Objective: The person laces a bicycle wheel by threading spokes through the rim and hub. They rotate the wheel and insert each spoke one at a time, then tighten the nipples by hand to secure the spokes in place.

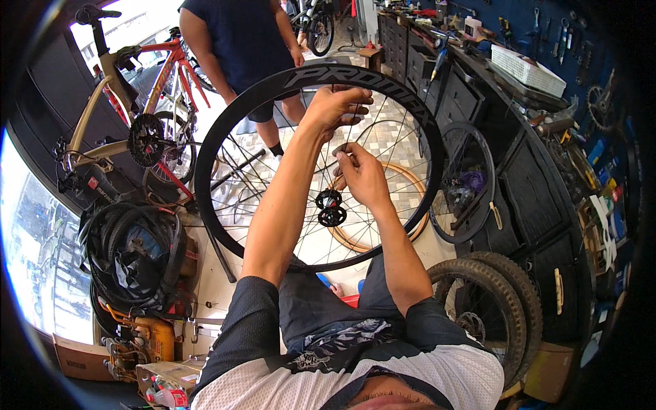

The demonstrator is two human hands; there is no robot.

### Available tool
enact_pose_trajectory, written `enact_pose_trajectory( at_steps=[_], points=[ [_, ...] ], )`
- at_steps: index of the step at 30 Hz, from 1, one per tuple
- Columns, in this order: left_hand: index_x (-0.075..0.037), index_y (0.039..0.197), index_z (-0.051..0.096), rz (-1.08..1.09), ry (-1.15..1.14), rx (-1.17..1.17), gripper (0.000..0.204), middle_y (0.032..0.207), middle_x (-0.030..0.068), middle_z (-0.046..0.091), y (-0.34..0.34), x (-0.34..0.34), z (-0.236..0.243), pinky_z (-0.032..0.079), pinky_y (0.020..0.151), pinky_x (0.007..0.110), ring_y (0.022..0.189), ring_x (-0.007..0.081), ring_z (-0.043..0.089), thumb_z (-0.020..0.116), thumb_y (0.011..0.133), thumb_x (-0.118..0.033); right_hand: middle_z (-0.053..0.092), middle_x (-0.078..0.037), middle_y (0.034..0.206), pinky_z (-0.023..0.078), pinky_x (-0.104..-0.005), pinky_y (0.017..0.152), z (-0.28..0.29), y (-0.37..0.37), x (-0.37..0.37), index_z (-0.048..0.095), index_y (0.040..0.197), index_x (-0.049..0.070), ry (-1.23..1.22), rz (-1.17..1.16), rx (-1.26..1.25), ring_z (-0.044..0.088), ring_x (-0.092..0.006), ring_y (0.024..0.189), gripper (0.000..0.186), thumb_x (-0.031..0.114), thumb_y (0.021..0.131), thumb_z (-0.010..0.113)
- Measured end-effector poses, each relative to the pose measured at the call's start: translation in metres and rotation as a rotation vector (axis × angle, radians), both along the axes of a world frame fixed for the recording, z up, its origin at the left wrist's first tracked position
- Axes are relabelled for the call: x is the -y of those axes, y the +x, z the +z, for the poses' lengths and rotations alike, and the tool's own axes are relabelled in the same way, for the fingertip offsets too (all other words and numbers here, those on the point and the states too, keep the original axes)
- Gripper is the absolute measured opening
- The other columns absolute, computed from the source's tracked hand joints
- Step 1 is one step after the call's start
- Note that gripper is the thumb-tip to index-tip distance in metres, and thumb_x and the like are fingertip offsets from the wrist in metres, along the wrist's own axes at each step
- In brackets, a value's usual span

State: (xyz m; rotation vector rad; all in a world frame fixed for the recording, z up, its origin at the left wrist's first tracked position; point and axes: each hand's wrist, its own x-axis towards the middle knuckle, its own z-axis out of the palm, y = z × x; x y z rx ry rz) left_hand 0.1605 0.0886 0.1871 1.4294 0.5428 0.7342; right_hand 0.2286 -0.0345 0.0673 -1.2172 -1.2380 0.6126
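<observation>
Wheel: large black bicycle wheel (206, 171), face toward the view, above the floor (213, 294); its near edge is by the person's lap, though whether it rests on the legs cannot be told.
Left hand: (335, 109) at the far edge of the rim, fingers bent and loosely parted among the spokes (383, 219); whether they grip one cannot be told.
Right hand: (362, 174) between hub (332, 216) and far edge, thumb and forefinger drawn together in a pinch, seemingly on a thin spoke.
Spoke handling: best judged as fine fingertip work; pinch lightly, guide along the spoke's own line, and avoid bowing it.
Rim support: the left hand would do well to steady the far edge so that the wheel does not tip.
Crossings: check each spoke's path past its neighbours before applying any force.
</observation>
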Motion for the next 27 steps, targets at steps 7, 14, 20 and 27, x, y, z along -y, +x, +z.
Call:
enact_pose_trajectory(
  at_steps=[7,14,20,27],
  points=[
    [-0.004,0.107,0.075,0.087,-0.002,0.042,0.026,0.097,0.0049,0.076,0.003,0.000,-0.003,0.056,0.070,0.029,0.081,0.0139,0.069,0.087,0.087,-0.014,0.073,-0.014,0.072,0.053,-0.0376,0.056,0.002,-0.003,0.003,0.064,0.114,-0.001,0.011,-0.015,0.018,0.072,-0.0231,0.055,0.026,0.024,0.109,0.058],
    [-0.003,0.106,0.072,0.139,0.112,0.024,0.034,0.090,0.0043,0.073,0.007,0.001,-0.002,0.058,0.066,0.029,0.079,0.0150,0.070,0.093,0.080,-0.009,0.072,-0.013,0.074,0.053,-0.0351,0.056,0.004,-0.002,0.002,0.064,0.116,-0.002,-0.021,-0.035,0.030,0.071,-0.0206,0.056,0.028,0.024,0.109,0.059],
    [-0.004,0.110,0.072,0.036,0.224,-0.044,0.042,0.102,0.0049,0.073,0.001,-0.003,-0.009,0.055,0.077,0.033,0.091,0.0176,0.068,0.096,0.078,-0.017,0.071,-0.010,0.084,0.053,-0.0268,0.054,0.005,0.007,0.018,0.064,0.128,-0.003,-0.017,-0.040,0.003,0.067,-0.0126,0.061,0.032,0.022,0.107,0.067],
    [0.011,0.136,0.050,0.724,0.782,-0.073,0.083,0.127,0.0259,0.061,0.006,0.005,-0.042,0.056,0.089,0.046,0.107,0.0347,0.066,0.095,0.078,-0.026,0.068,-0.005,0.105,0.053,-0.0264,0.077,-0.091,0.130,0.062,0.064,0.132,0.002,0.315,-0.804,-0.052,0.063,-0.0114,0.086,0.039,0.034,0.109,0.067]
  ],
)
